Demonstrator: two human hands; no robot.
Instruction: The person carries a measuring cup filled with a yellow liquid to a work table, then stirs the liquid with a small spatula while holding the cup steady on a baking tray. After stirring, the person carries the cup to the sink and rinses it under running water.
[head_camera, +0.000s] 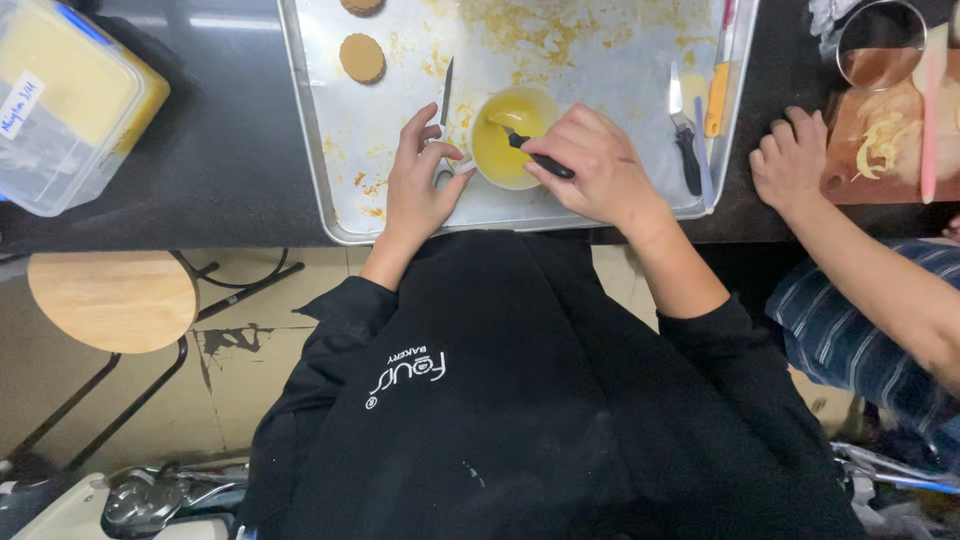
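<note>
**Two hands at a little yellow bowl**

The right hand (595, 165) is closed around a small black-handled tool (540, 158), and its tip dips into the yellow bowl (510, 135). The left hand (420, 180) is half open, with its fingertips touching the bowl's rim. The bowl sits between both hands on a messy metal tray (400, 200) on the dark worktop (220, 150). It looks light and slippery, so holding the rim seems best. Another person's hand (790, 160) rests farther right.

Dark counter (230, 150) under metal tray (330, 190)
</note>
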